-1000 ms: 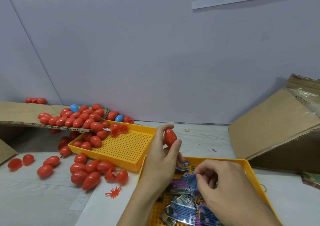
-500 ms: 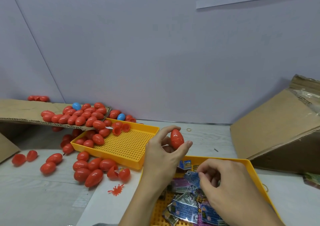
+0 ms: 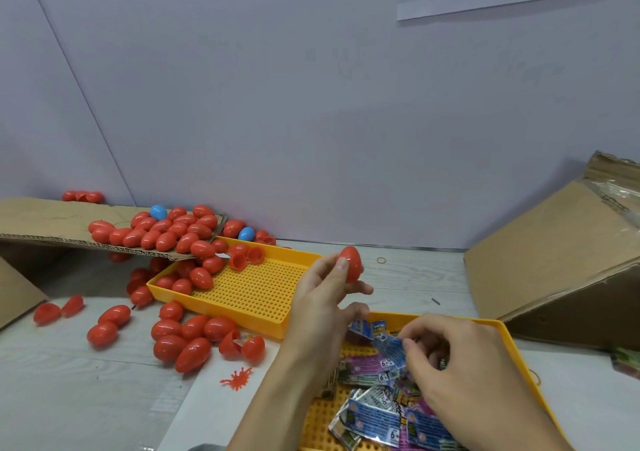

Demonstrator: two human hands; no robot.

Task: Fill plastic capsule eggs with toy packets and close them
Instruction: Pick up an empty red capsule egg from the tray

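My left hand (image 3: 323, 307) holds a closed red capsule egg (image 3: 351, 263) between thumb and fingertips, raised above the gap between the two yellow trays. My right hand (image 3: 460, 374) reaches into the near yellow tray (image 3: 504, 333) and pinches a blue toy packet (image 3: 391, 348) lying on the heap of packets (image 3: 377, 412). The far yellow tray (image 3: 249, 291) holds several red eggs and open halves at its back left corner. An open red egg (image 3: 242, 346) with something inside lies on the table in front of that tray.
Many red eggs and two blue eggs (image 3: 158, 212) lie on a cardboard flap (image 3: 45, 223) at the left and spill onto the table. A tilted cardboard box (image 3: 554, 256) stands at the right. A small red splat toy (image 3: 237, 378) lies near my left forearm.
My left hand has lifted the red egg slightly and turned it up and to the right. My right hand has kept working at the blue packet in the near tray.
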